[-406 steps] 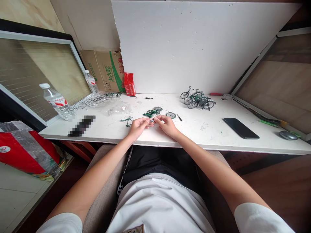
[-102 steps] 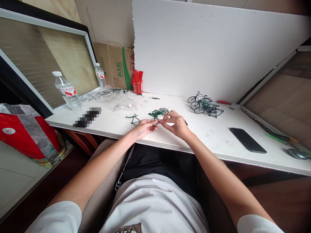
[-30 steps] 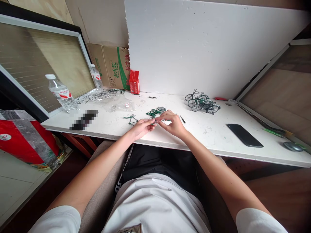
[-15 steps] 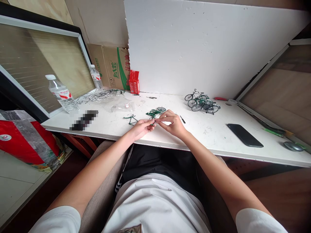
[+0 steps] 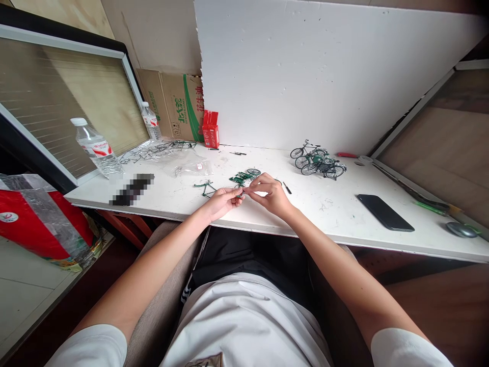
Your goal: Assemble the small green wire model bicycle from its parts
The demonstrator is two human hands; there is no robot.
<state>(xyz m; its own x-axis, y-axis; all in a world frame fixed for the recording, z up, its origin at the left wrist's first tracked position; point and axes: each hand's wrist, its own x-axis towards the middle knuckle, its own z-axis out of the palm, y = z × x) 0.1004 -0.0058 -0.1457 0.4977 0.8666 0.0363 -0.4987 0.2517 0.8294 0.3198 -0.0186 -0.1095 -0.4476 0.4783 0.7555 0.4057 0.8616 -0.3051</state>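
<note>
My left hand [image 5: 225,203] is closed in a pinch on a small green part [image 5: 240,195], mostly covered by the fingers. Fingertips of my right hand [image 5: 272,193] meet it there, pinched on something too small to make out. Left of the hands lies a green model bicycle frame [image 5: 206,187]. Just beyond them are loose green parts [image 5: 240,178] and a small spoked wheel [image 5: 253,172]. A small dark screwdriver [image 5: 287,188] rests to the right of my right hand. Farther back stand several model bicycles [image 5: 317,162], dark and green.
A black phone [image 5: 385,213] lies on the white table [image 5: 321,224] at right. Clear plastic bags [image 5: 191,165] and dark sprue frames [image 5: 160,150] are at back left, near two water bottles [image 5: 97,148]. A red box [image 5: 211,130] stands before a cardboard carton [image 5: 178,107].
Almost nothing differs. Both hands stay together at the same spot, with only a slight shift of the fingers.
</note>
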